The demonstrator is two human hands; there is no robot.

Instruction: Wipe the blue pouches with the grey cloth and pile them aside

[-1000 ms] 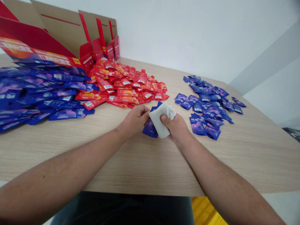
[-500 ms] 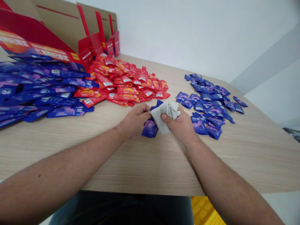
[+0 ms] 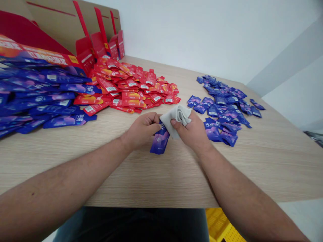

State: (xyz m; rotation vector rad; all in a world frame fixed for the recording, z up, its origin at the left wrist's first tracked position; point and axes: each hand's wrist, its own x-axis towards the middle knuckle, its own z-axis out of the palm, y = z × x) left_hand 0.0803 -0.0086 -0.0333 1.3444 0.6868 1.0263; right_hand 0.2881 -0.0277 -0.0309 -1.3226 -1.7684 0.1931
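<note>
Between thumb and fingers my left hand (image 3: 146, 129) pinches a blue-purple pouch (image 3: 159, 141) near its upper end, and the lower part hangs free above the table. My right hand (image 3: 191, 129) is closed on a folded pale grey cloth (image 3: 174, 119), thumb on top. The cloth overlaps the pouch's upper end and hides it. To the right of my right hand lies a loose pile of similar blue pouches (image 3: 224, 107). Beyond my left hand is a heap of red-orange pouches (image 3: 133, 89).
A larger stack of blue pouches (image 3: 50, 97) covers the table's left side. Behind it stand open red cardboard boxes (image 3: 63, 33) against the white wall (image 3: 202, 33). Below the front edge of the wooden table (image 3: 151, 185), a yellow plastic crate (image 3: 219, 223) shows.
The pouch has tilted, its lower end swinging slightly down and left, and more of its printed front shows. Both hands keep their hold. The view has shifted slightly.
</note>
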